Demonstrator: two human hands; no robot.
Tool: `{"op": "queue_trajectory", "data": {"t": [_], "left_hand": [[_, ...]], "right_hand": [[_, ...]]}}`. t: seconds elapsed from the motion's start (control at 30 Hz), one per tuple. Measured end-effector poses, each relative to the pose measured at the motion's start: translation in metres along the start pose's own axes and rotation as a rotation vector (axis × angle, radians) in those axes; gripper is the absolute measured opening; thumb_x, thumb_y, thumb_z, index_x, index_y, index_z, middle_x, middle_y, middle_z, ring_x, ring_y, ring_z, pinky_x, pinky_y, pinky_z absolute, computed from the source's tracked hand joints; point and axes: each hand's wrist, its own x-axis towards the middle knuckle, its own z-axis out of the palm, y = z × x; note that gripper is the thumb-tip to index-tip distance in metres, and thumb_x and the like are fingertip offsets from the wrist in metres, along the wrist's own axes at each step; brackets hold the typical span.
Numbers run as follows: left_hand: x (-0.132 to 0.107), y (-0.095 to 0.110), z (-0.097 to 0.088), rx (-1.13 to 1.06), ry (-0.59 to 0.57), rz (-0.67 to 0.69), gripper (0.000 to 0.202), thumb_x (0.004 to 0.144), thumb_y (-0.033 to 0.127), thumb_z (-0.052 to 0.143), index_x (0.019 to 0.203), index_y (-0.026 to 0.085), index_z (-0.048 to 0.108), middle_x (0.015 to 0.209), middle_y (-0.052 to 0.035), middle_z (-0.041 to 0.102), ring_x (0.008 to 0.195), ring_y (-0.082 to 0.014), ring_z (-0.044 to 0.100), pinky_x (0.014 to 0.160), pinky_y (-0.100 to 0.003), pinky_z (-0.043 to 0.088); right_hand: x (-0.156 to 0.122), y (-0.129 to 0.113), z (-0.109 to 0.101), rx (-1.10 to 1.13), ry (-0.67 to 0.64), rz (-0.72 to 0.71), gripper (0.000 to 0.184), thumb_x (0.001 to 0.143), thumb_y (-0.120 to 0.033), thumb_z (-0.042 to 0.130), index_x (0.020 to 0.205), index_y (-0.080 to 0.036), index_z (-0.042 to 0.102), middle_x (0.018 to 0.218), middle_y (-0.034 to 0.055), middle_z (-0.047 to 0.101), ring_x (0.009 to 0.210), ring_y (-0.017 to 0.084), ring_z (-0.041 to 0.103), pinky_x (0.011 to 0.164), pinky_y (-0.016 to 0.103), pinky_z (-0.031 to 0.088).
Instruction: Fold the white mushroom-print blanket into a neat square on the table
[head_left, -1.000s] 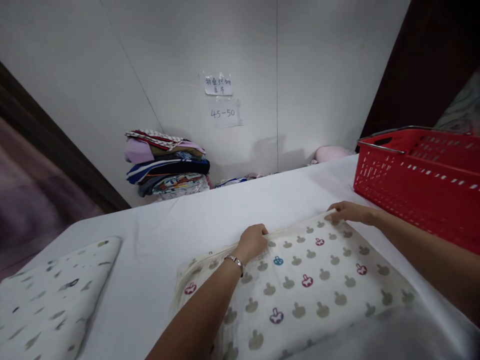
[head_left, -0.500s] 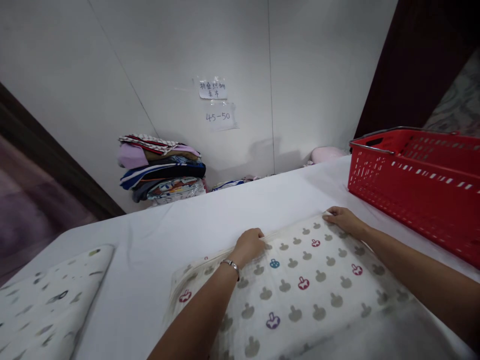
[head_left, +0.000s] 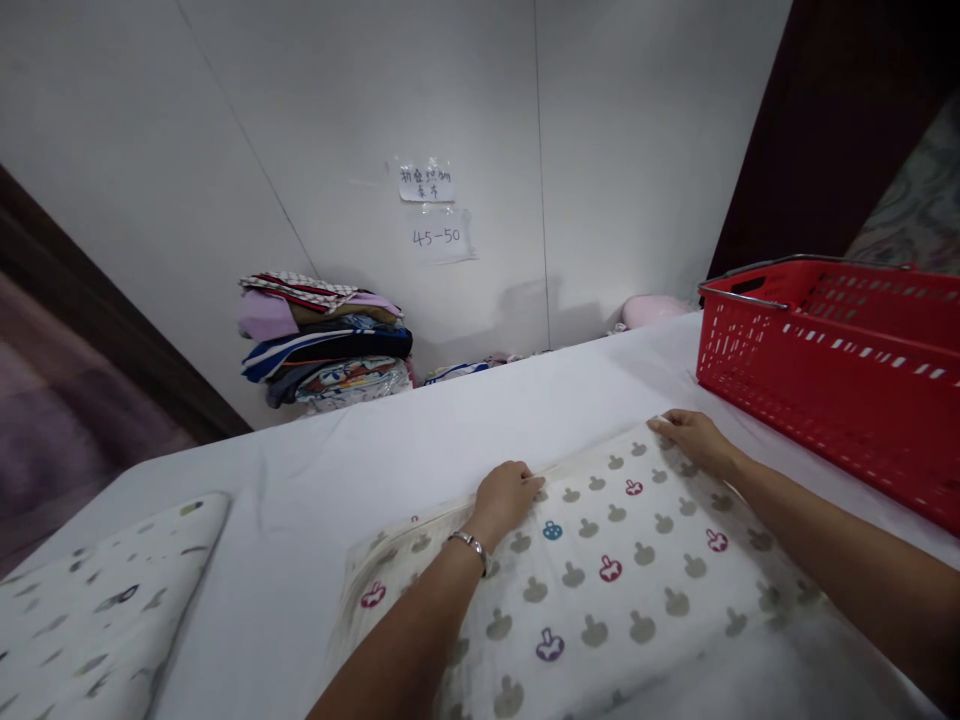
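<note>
Well left of the grip, a folded leaf-print cloth (head_left: 112,610) lies on the white table (head_left: 292,510). The left hand (head_left: 506,495) is closed on the far edge of the mushroom-print cloth (head_left: 577,575), which spreads over the table on the near side of both hands. The right hand (head_left: 694,440) pinches its far right corner; right of that stands a red basket (head_left: 832,370). From where I stand, uneven pull could skew the edge, and dragging could crease the layers left of the grip.

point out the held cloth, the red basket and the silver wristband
Held cloth (head_left: 585,555), head view: printed upper face.
Red basket (head_left: 832,395), head view: long side wall.
Silver wristband (head_left: 472,543), head view: middle of its band.
</note>
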Motion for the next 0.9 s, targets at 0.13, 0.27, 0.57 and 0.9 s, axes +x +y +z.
{"op": "queue_trajectory", "data": {"t": [0.13, 0.27, 0.57, 0.9], "left_hand": [[-0.003, -0.002, 0.006, 0.036, 0.067, 0.013, 0.022, 0.083, 0.036, 0.05, 0.079, 0.02, 0.064, 0.093, -0.0036, 0.066, 0.083, -0.0171, 0.059, 0.069, -0.026, 0.039], [-0.001, -0.006, 0.011, 0.104, 0.134, 0.073, 0.023, 0.086, 0.036, 0.048, 0.079, 0.02, 0.064, 0.09, -0.0027, 0.064, 0.081, -0.0165, 0.058, 0.071, -0.027, 0.038], [-0.007, -0.008, 0.021, 0.198, 0.267, 0.154, 0.02, 0.087, 0.034, 0.049, 0.081, 0.021, 0.063, 0.09, -0.0028, 0.06, 0.09, -0.018, 0.053, 0.077, -0.031, 0.035], [-0.005, -0.013, 0.021, 0.162, 0.265, 0.197, 0.014, 0.084, 0.032, 0.054, 0.082, 0.019, 0.059, 0.09, -0.0034, 0.059, 0.09, -0.0189, 0.051, 0.077, -0.031, 0.036]], "right_hand": [[0.003, 0.01, -0.001, -0.134, -0.01, -0.084, 0.032, 0.074, -0.05, 0.052, 0.067, -0.019, 0.055, 0.064, 0.0018, 0.059, 0.064, 0.017, 0.053, 0.057, 0.028, 0.036], [0.002, 0.012, 0.001, -0.282, -0.005, -0.154, 0.034, 0.081, -0.051, 0.043, 0.075, -0.02, 0.056, 0.072, 0.003, 0.062, 0.07, 0.018, 0.055, 0.062, 0.028, 0.037], [0.007, 0.011, 0.008, -0.418, 0.041, -0.109, 0.028, 0.081, -0.044, 0.047, 0.081, -0.019, 0.058, 0.093, 0.0092, 0.064, 0.085, 0.022, 0.057, 0.07, 0.029, 0.039], [0.01, 0.001, 0.004, -0.25, 0.06, -0.008, 0.013, 0.069, -0.027, 0.061, 0.077, -0.016, 0.058, 0.067, 0.002, 0.061, 0.057, 0.014, 0.054, 0.05, 0.024, 0.039]]}}
